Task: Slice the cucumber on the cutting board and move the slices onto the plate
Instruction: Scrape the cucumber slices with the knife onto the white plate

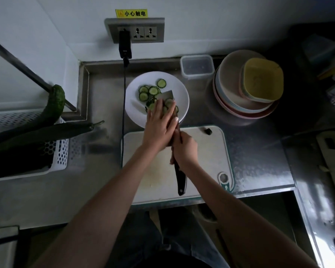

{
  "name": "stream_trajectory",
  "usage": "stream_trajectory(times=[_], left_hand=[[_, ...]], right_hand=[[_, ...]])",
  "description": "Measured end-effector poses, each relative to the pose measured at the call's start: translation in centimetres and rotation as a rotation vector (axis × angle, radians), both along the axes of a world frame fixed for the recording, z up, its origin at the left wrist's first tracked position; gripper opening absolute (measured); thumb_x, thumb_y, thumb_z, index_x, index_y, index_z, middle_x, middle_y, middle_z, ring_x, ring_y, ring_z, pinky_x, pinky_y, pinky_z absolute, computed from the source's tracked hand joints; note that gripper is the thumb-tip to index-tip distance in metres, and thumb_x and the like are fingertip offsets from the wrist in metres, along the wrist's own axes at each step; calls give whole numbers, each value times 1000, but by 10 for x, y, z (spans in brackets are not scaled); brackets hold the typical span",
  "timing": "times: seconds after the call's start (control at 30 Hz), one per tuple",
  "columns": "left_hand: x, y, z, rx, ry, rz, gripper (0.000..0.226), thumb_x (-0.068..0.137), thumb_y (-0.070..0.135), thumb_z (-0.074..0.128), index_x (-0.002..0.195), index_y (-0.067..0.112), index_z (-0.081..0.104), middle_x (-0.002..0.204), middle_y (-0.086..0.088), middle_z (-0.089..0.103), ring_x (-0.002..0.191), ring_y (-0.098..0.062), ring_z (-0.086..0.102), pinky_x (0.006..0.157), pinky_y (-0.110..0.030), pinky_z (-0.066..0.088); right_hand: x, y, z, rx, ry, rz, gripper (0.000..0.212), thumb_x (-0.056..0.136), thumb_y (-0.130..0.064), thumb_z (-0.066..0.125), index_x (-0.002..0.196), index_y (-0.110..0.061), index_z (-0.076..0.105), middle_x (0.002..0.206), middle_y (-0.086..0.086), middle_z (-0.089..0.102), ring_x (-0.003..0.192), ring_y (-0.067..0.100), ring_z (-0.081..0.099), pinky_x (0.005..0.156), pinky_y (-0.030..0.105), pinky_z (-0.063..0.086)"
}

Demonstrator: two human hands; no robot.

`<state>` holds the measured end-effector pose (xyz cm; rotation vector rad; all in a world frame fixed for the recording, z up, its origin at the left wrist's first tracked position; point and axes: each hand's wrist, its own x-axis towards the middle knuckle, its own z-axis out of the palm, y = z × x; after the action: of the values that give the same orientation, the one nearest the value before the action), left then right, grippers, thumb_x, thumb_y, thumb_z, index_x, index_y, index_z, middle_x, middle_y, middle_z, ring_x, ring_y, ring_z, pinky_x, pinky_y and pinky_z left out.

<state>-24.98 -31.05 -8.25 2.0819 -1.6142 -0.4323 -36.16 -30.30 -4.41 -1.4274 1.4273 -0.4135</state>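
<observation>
Slices going onto the plate.
My right hand (185,149) gripped the knife (179,157), blade over the plate (182,93); my left hand (160,126), fingers straight, pressed cucumber slices (153,90) there, beyond the cutting board (207,151).

- Both forearms are bare, with no sleeves in view.
- Left hand (159,126) and right hand (185,149) wear no gloves.
- Dark top and grey-blue trousers (182,246) show below.
</observation>
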Motion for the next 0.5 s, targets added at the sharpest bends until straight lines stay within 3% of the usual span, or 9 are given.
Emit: stream_trajectory(times=[0.13,0.23,0.4,0.5], left_hand=[[33,-18,-19,229,-116,19,59,98,48,13,150,22,-2,156,-8,-13,143,-19,-15,116,-47,-4],[52,-21,-23,360,-98,52,61,99,45,12,149,17,-7,155,-8,-20,141,-20,-20,114,-45,-9],[52,-8,-19,146,-212,-49,61,98,47,11,150,15,0,156,-7,-8,143,-22,-11,116,-44,-3],[39,5,-21,187,-281,-174,71,91,51,-1,149,15,18,157,-5,0,141,-19,-12,114,-42,-5]], right_hand=[[13,-18,-7,95,-10,-98,38,99,-30,34,72,-7,48,59,13,51,31,24,51,31,22,37],[13,-22,-13,70,31,-114,41,99,-35,34,76,-5,49,64,14,51,33,26,53,32,21,37],[8,-24,-17,83,30,-143,42,99,-36,34,78,-2,48,62,13,50,31,23,51,35,33,48],[6,-24,-15,91,11,-162,42,99,-35,35,79,-1,51,59,13,50,31,22,49,34,27,43]])
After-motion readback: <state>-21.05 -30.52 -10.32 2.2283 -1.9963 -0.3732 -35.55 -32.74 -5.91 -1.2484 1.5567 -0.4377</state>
